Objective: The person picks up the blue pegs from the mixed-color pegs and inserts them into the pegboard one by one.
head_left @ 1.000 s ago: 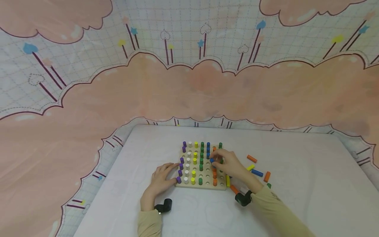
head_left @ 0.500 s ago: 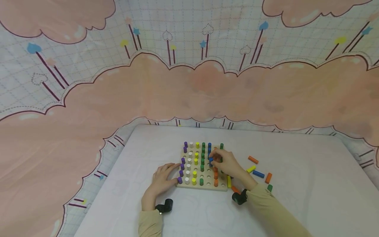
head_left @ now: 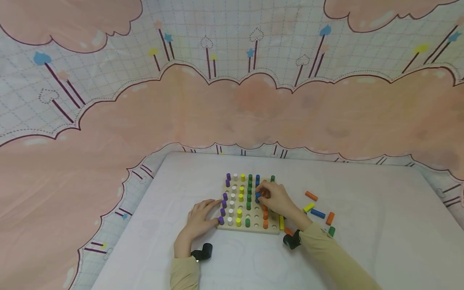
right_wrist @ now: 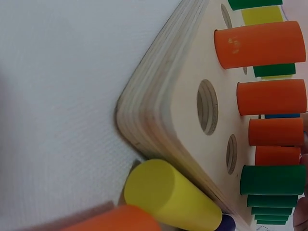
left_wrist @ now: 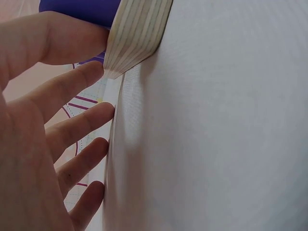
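A wooden pegboard lies on the white table with columns of purple, white, yellow, green, blue and orange pegs. My right hand reaches over its right side and pinches a blue peg between thumb and fingertips, upright in line with the blue column. On the board's left edge, the thumb and fingers of my left hand rest spread; in the left wrist view its thumb touches the edge beneath a purple peg. Orange pegs stand near the corner in the right wrist view, where my right fingertips are mostly hidden.
Loose pegs lie right of the board, among them an orange peg, a blue peg and a green peg. One yellow peg lies close along the board's right side. A patterned cloth hangs behind the table.
My right hand has shifted the blue peg slightly left relative to the board, from near the orange column into line with the blue column. My left hand stays at the board's edge.
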### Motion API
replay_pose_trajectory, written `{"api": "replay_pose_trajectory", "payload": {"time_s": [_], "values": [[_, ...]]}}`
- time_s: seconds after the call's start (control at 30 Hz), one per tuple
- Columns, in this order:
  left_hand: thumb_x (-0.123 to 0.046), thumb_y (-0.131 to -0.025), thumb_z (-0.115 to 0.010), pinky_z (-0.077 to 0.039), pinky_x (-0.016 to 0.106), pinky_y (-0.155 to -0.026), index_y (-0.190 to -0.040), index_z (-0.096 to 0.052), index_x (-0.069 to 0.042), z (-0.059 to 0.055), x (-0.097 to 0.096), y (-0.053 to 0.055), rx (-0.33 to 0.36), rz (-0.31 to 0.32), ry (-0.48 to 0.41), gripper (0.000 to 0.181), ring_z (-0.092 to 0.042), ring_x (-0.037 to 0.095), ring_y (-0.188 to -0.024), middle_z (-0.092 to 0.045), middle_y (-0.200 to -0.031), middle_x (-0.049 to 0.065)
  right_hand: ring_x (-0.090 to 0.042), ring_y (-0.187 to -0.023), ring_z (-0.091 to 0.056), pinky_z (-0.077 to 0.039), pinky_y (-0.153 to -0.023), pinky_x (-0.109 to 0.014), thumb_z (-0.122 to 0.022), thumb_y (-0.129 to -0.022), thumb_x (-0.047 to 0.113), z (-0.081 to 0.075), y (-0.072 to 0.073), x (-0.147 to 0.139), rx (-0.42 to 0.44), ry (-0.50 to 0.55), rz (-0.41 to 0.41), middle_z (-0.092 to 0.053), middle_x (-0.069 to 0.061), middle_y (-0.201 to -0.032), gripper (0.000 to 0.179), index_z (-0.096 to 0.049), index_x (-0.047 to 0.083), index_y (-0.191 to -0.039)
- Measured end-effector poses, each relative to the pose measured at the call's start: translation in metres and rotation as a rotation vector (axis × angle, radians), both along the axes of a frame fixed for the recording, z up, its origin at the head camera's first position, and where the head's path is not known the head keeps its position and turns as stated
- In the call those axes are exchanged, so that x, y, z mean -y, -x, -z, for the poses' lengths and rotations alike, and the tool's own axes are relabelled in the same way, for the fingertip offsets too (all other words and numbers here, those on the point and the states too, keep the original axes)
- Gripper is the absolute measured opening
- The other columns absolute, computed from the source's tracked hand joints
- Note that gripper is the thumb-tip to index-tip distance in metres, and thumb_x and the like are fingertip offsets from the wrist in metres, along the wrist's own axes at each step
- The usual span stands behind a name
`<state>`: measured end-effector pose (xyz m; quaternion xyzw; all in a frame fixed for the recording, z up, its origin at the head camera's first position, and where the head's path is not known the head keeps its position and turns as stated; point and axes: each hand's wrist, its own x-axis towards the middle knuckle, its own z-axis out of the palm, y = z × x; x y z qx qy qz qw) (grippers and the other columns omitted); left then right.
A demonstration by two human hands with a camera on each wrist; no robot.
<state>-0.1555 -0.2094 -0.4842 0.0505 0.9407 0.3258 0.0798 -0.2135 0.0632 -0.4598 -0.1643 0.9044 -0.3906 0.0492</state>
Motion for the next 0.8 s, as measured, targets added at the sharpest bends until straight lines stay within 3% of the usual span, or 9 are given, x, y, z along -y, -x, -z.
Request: {"api": "replay_pose_trajectory", "payload": {"time_s": [0.63,0.8], "values": [[-0.019,-0.078,-0.06,-0.024,0.062,-0.109,-0.138,-0.051,-0.024,0.0014,-0.0002,0.0004,0.001,-0.004,0.01,0.061,-0.032,0.034,-0.136,-0.044,-0.147,0.008,-0.012,-0.076,-0.049,-0.039,-0.07,-0.025,-0.072,-0.081,0.009,0.0047,0.0035,-0.0006,-0.038,-0.047,-0.007,-0.061,0.003,-0.085,0.019,-0.067,0.016,-0.098],[-0.019,-0.078,-0.06,-0.025,0.061,-0.108,-0.138,-0.052,-0.024,0.0012,-0.0004,0.0005,0.0,-0.007,0.01,0.061,-0.032,0.034,-0.136,-0.044,-0.146,0.008,-0.013,-0.078,-0.049,-0.033,-0.075,-0.03,-0.072,-0.081,0.01,0.0042,0.0037,-0.0002,-0.03,-0.05,-0.009,-0.061,0.004,-0.084,0.018,-0.067,0.017,-0.098]]}}
